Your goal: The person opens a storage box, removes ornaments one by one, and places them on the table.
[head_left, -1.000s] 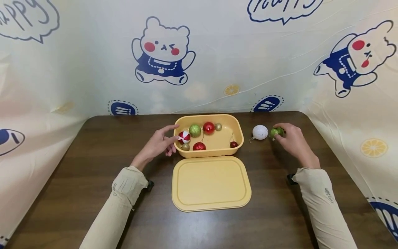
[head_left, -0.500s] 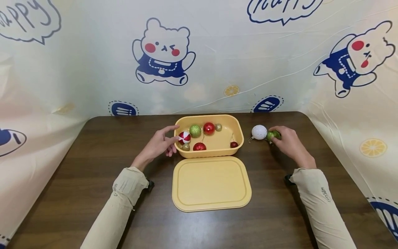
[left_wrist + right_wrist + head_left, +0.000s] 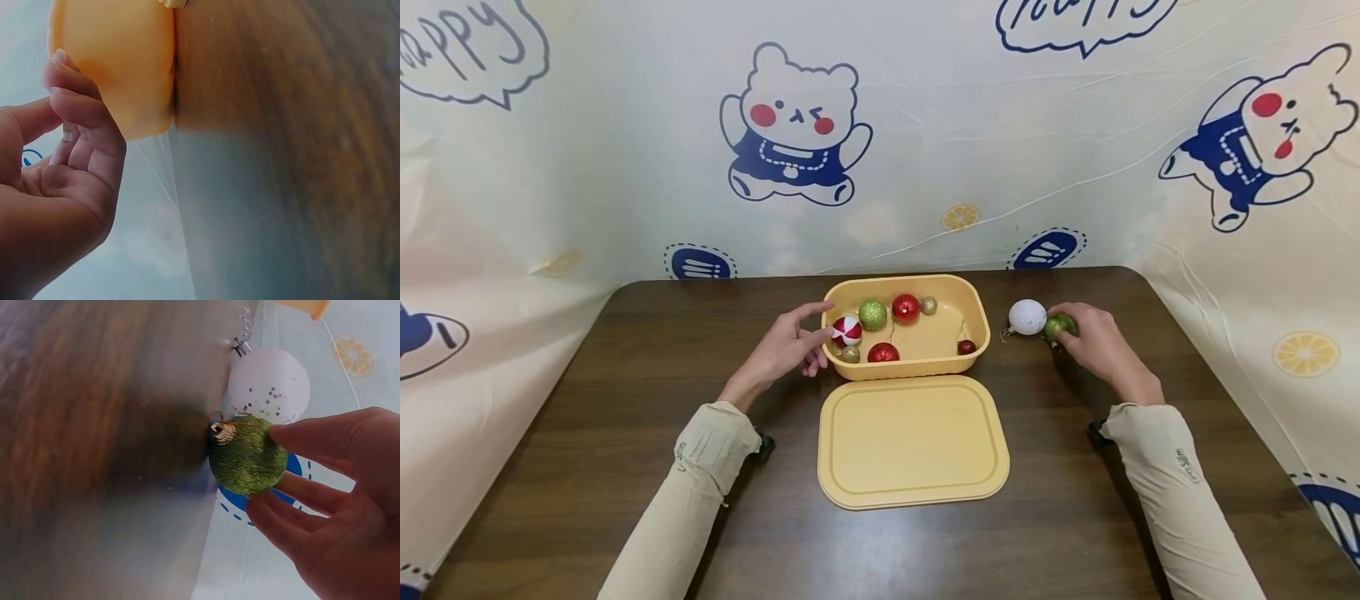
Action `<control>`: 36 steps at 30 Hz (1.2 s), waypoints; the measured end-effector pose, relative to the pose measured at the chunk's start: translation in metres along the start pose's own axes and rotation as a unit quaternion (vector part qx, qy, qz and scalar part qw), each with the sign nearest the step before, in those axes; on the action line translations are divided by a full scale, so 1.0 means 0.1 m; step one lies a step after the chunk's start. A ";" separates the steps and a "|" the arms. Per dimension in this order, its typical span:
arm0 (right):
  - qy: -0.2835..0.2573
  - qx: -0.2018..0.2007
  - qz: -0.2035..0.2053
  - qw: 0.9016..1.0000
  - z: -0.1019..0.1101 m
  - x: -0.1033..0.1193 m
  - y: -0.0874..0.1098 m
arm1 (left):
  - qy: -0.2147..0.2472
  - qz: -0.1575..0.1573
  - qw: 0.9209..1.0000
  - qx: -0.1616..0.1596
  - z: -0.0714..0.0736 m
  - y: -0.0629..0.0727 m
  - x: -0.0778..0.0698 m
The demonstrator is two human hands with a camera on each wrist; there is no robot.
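Observation:
My left hand (image 3: 780,350) holds the left end of a yellow plastic box (image 3: 925,365), thumb and fingers at its rim. Inside the box lie a red-and-white Christmas ball (image 3: 847,331), a light green glitter ball (image 3: 872,314), two larger red balls, a small dark red ball (image 3: 966,347) and two small gold balls. To the right of the box, my right hand (image 3: 1101,346) pinches a green Christmas ball (image 3: 249,455) between thumb and fingers. Against it, on the table, sits a white ball (image 3: 269,385) with a silver cap and dark specks.
A flat yellow lid (image 3: 913,442) lies on the dark wooden table (image 3: 625,467), in front of the box. Behind the table hangs a printed cloth (image 3: 925,150) with bears, which also runs along both sides.
My right hand has moved the green ball a little left, from just apart from the white ball to beside it. The left hand has stayed at the box.

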State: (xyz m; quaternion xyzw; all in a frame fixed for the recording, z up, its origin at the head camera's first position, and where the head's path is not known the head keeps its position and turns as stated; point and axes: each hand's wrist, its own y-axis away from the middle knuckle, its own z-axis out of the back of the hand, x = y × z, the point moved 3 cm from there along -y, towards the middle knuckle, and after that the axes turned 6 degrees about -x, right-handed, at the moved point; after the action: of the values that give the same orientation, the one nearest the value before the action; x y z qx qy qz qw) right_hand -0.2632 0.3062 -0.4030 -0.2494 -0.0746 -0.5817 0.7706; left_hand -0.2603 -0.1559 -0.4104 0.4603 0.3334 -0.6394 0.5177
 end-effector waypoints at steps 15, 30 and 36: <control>-0.009 -0.022 0.021 1.000 0.12 0.13 -0.01 | 0.007 0.011 1.000 -0.001 0.00 0.01 -0.01; -0.012 -0.055 0.060 0.997 0.21 0.58 -0.05 | 0.010 0.024 1.000 -0.003 0.03 0.01 0.02; -0.024 -0.045 0.053 0.997 0.17 0.75 -0.07 | 0.011 0.017 1.000 0.002 0.01 0.04 -0.09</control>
State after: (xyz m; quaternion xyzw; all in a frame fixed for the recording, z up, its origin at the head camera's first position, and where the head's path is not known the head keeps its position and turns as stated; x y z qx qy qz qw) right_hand -0.2428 0.2488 -0.3556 -0.3010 -0.0540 -0.5370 0.7862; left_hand -0.2561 -0.1547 -0.4015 0.4742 0.3297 -0.6261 0.5239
